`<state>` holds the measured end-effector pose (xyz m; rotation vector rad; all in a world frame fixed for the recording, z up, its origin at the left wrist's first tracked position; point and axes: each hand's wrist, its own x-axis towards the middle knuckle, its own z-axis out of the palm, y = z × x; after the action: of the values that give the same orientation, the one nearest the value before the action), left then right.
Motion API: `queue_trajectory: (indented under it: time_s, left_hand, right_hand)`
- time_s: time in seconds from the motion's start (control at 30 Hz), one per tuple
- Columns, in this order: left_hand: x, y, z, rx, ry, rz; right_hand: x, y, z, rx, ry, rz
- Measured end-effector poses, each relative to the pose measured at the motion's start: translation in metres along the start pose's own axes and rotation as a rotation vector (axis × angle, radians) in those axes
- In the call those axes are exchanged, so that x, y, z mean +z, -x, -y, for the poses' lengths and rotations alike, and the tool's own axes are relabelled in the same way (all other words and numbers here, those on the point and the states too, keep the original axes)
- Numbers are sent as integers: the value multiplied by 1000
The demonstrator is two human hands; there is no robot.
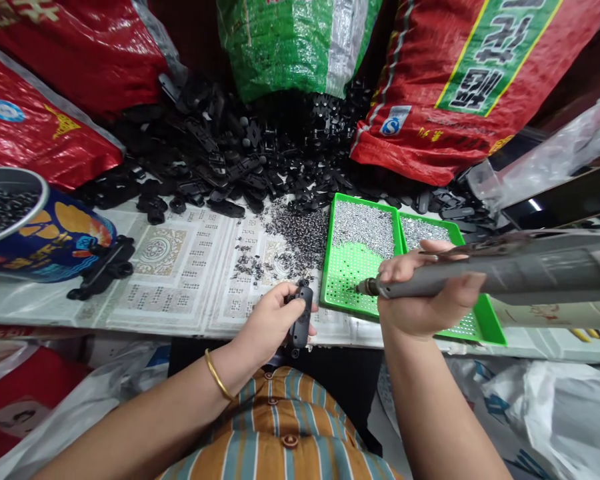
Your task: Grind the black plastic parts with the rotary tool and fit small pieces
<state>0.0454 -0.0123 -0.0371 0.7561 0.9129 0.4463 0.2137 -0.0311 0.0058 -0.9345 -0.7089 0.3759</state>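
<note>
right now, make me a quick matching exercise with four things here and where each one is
1. black plastic part
2. grey tool
3. blue tub
4. gold bracelet

a. around the left wrist
b. in the right hand, pointing at a green tray
c. in the left hand
d. at the table's left side

Pairs: 1-c, 2-b, 3-d, 4-a

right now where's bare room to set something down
The patterned white tablecloth shows bare between the long black plastic part beside the blue printed bucket and the left hand. Crowded: the back, under heaped black plastic parts, and left of the green perforated tray, under small black pieces.
</note>
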Motion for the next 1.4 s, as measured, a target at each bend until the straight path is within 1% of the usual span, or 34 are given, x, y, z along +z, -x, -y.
queue_trajectory:
  time_s: [0.1,0.2,0.3,0.37,0.5,0.63,0.77,0.87,1.0,1.07,1.2,1.4]
  left_hand:
    - [-1,-2,4,17,0,25]
    - [-2,-3,4,18,6,36]
    - [0,-2,2,0,18,27]
    - [1,-1,0,-16,47,22]
    - [1,-2,-2,-32,91,33]
    - [-1,-3,-1,-43,95,44]
    - [-1,-4,-2,-44,80,42]
    - [0,-3,-2,-36,80,37]
    - [1,-2,-1,-16,72,31]
    - [2,-1,-1,2,54,18]
    - [4,0,-1,23,32,-11]
    - [3,-2,3,48,17,-13]
  right_hand:
    - [19,3,10,48,-82,57]
    - [36,10,13,96,-110,111]
    - [47,16,11,140,-84,138]
    - [51,18,9,146,-62,183]
    - [52,19,4,135,-37,225]
    - [51,18,0,160,-89,222]
    - [52,19,0,166,-115,202]
    - [54,21,2,143,-86,202]
    - [54,23,2,152,-25,204]
    - [53,25,0,139,-34,229]
    - [52,27,-1,109,-107,322]
    - [55,33,2,97,-102,383]
